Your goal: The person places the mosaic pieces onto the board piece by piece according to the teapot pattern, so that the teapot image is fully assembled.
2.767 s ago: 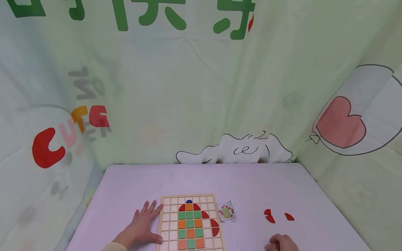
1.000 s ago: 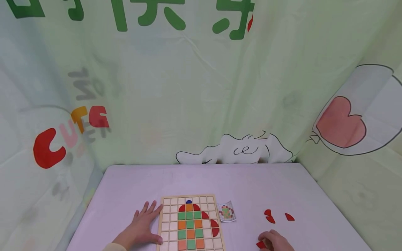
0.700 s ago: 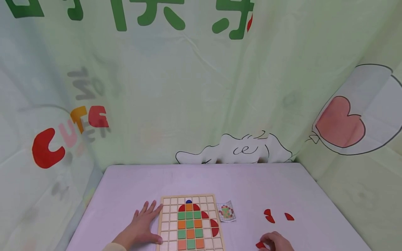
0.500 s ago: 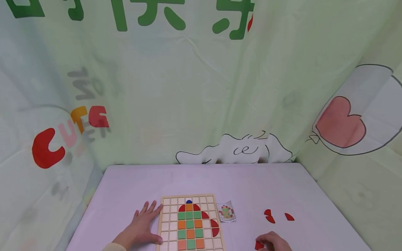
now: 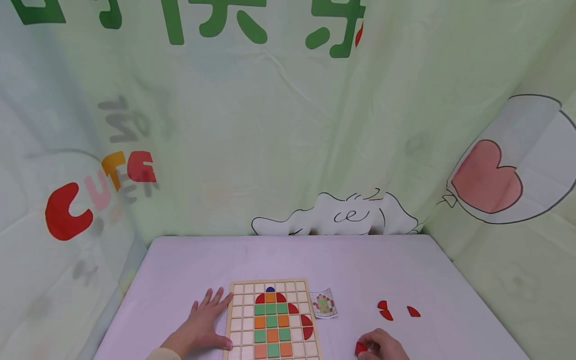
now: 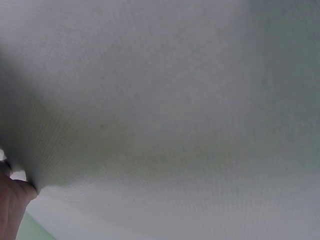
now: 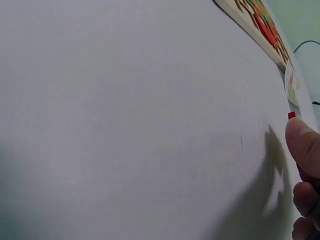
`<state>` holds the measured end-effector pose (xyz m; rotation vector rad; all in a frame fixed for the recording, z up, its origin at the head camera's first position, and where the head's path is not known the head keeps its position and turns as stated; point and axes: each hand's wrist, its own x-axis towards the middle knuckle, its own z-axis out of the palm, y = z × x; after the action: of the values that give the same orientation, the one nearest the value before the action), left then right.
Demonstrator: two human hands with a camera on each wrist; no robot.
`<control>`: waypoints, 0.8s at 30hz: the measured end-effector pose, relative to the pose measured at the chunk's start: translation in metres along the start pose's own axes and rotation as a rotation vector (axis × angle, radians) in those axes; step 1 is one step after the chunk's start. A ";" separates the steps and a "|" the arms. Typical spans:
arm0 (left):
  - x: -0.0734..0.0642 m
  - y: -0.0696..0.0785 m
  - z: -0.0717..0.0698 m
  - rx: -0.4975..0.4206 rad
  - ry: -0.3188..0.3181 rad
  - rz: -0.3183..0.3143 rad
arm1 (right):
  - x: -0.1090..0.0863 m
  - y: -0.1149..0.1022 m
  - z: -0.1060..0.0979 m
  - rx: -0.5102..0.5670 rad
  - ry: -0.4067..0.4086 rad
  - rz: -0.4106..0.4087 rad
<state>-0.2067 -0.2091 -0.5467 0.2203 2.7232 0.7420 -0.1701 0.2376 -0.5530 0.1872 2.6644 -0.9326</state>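
Note:
A wooden grid board [image 5: 238,325] lies at the front of the table, with green, orange and salmon square tiles, several red quarter-circle pieces and a blue round piece set in its cells. My left hand [image 5: 202,322] is spread at the board's left edge, thumb and fingertips touching the frame. To the right of the board, my right hand [image 5: 384,345] pinches a red piece [image 5: 361,348] between thumb and fingers. The same red piece [image 7: 292,115] peeks out above the thumb in the right wrist view; its full shape is partly hidden.
A small printed pattern card [image 5: 324,303] lies against the board's right edge. Three loose red quarter-circle pieces, one of them here [image 5: 413,311], lie farther right on the pale table [image 5: 202,260]. Printed curtains [image 5: 288,125] stand around the table's back and sides.
From low on the right, my right hand has moved left toward the board, and the red piece in its fingers has come into sight. The left hand stays in place.

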 end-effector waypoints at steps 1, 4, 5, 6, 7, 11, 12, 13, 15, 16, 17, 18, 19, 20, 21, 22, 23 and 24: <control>0.000 0.000 0.000 -0.001 0.000 0.000 | 0.000 -0.006 0.002 0.002 -0.004 -0.007; -0.001 0.001 -0.001 -0.001 -0.004 -0.003 | -0.002 -0.025 0.007 0.023 -0.029 -0.041; -0.001 0.001 -0.001 -0.001 -0.003 -0.003 | -0.002 -0.031 0.009 0.025 -0.037 -0.056; -0.001 0.001 0.000 0.000 -0.003 -0.003 | -0.003 -0.038 0.011 0.027 -0.044 -0.074; -0.001 0.001 0.000 0.001 -0.001 -0.004 | -0.004 -0.043 0.012 0.030 -0.055 -0.096; -0.001 0.001 0.000 -0.003 0.003 -0.005 | -0.002 -0.061 0.019 0.060 -0.126 -0.169; -0.001 0.001 0.000 -0.004 0.002 -0.006 | -0.002 -0.065 0.020 0.076 -0.150 -0.187; -0.001 0.001 0.000 -0.004 0.000 -0.008 | -0.001 -0.068 0.022 0.089 -0.172 -0.206; 0.000 0.001 0.000 -0.007 -0.003 -0.012 | 0.000 -0.073 0.025 0.115 -0.209 -0.240; 0.000 0.001 0.000 -0.005 -0.004 -0.015 | 0.000 -0.076 0.027 0.125 -0.223 -0.257; 0.000 0.001 0.000 -0.004 -0.007 -0.017 | 0.001 -0.078 0.030 0.133 -0.236 -0.270; 0.001 0.001 0.000 -0.002 -0.008 -0.018 | 0.001 -0.080 0.032 0.140 -0.250 -0.275; 0.001 0.001 0.000 -0.001 -0.008 -0.021 | 0.002 -0.082 0.034 0.146 -0.262 -0.280; 0.001 0.000 0.000 -0.001 -0.008 -0.021 | 0.002 -0.085 0.037 0.153 -0.274 -0.283; 0.001 0.000 0.000 0.000 -0.009 -0.020 | 0.002 -0.087 0.039 0.155 -0.282 -0.284; 0.001 0.000 0.000 0.002 -0.009 -0.019 | 0.002 -0.089 0.042 0.154 -0.289 -0.287; 0.001 0.000 0.000 0.002 -0.008 -0.018 | 0.002 -0.091 0.044 0.150 -0.294 -0.292; 0.001 0.000 0.000 0.003 -0.008 -0.017 | 0.002 -0.093 0.046 0.141 -0.295 -0.299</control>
<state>-0.2074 -0.2090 -0.5468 0.2004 2.7151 0.7304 -0.1812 0.1361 -0.5335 -0.3043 2.3918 -1.1397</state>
